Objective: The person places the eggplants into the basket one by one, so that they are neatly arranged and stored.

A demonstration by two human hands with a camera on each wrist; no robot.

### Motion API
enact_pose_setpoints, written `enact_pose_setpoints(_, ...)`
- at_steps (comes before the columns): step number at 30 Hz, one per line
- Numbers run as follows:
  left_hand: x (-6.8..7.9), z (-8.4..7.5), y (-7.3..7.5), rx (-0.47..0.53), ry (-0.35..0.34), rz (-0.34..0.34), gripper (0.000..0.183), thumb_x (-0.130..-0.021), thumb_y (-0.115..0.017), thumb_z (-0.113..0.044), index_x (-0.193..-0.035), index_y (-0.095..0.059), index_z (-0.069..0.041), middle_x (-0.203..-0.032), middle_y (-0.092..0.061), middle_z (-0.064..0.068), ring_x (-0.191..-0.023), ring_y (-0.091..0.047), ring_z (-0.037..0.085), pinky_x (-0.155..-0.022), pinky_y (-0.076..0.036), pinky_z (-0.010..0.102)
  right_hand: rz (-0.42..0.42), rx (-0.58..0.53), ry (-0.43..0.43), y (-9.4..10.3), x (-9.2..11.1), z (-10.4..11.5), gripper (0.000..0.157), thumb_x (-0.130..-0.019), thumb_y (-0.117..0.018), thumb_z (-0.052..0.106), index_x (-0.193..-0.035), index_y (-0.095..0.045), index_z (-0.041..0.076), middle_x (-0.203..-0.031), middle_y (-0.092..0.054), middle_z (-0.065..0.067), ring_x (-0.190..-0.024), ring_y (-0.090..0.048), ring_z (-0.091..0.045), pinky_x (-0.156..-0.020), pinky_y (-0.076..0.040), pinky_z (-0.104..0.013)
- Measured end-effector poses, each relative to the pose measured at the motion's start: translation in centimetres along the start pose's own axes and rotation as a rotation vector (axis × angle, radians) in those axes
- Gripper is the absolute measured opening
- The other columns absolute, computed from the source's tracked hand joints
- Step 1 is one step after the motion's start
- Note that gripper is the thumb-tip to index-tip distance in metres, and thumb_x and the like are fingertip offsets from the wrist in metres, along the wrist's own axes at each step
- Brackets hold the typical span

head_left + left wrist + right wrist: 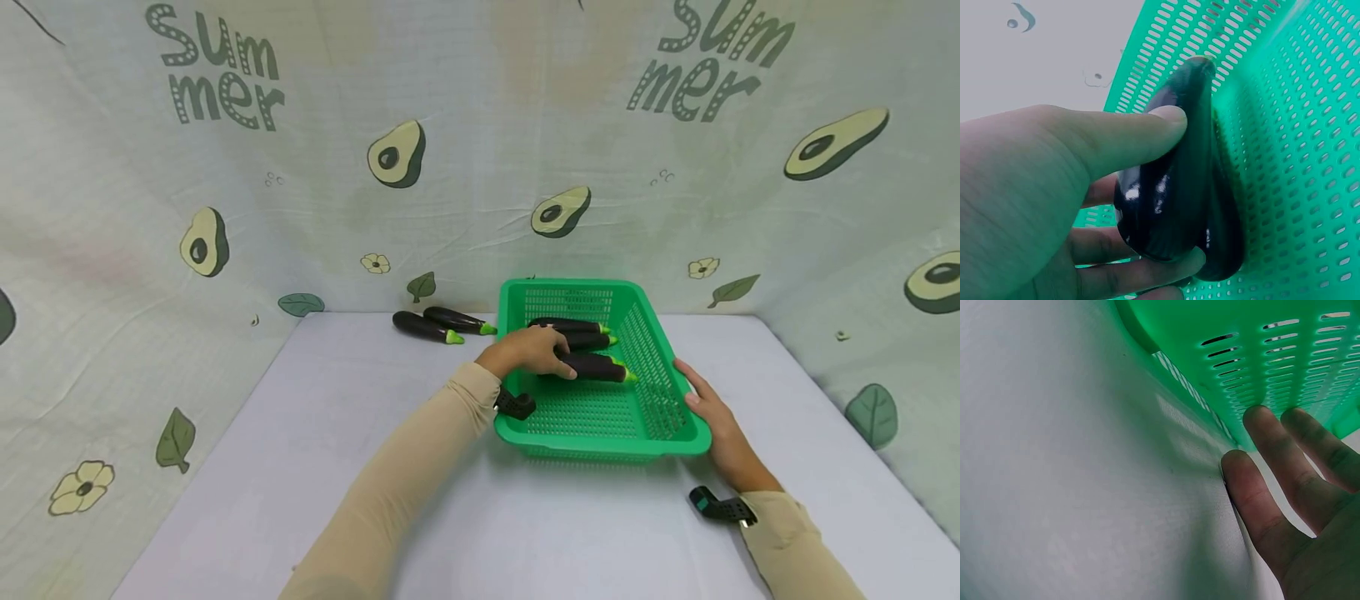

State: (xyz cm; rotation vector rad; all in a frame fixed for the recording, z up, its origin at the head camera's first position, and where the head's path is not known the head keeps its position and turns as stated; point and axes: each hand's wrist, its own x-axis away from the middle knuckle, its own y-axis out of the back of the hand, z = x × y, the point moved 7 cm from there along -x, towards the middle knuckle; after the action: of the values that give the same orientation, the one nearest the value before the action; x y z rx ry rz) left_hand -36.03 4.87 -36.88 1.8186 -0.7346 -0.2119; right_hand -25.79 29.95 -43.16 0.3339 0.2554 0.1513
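Note:
My left hand (534, 350) reaches into a green plastic basket (600, 446) and holds a dark purple eggplant (596, 368). In the left wrist view, the thumb lies along one side of this eggplant (1169, 181) and the fingers curl beneath it. Another eggplant (1222, 231) lies right beside it, partly hidden. Farther back in the basket are more eggplants (566, 325), their green stems pointing right. My right hand (723, 433) rests against the basket's right side. The right wrist view shows its fairly straight fingers (1291, 469) at the slotted outer wall (1254, 356).
Two eggplants (427, 327) lie on the white tabletop (360, 400), left of the basket near the back edge. Behind the table hangs a pale cloth (465, 83) printed with avocados, leaves and lettering.

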Motion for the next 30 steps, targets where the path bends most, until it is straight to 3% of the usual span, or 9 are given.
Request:
enact_pose_setpoints(11,0.21,0.07,-0.55,-0.134,0.068,0.026,0.055,-0.094,-0.065,-0.053,-0.138,-0.060,-0.021,-0.134,-0.060,0.001,-0.110,-0.061,0.020,-0.087,-0.051,0.038,0.003,-0.011,0.012,-0.17,-0.14,0.15,0.054,-0.110,-0.028,0.032,-0.162,-0.017,0.028,-0.163,-0.014,-0.016,-0.123,-0.033,-0.013,-0.090,-0.030,-0.012)
enact_pose_setpoints(30,0.03,-0.13,-0.72,-0.149,0.084,0.009,0.056,-0.093,-0.066,-0.054,-0.138,-0.060,-0.022,-0.134,-0.061,0.000,-0.106,-0.062,0.020,-0.085,-0.052,0.038,-0.001,-0.009,0.008,-0.03,-0.02,-0.01,0.054,-0.110,-0.028,0.032,-0.163,-0.016,0.026,-0.163,-0.014,-0.014,-0.122,-0.033,-0.013,-0.090,-0.030,-0.012)
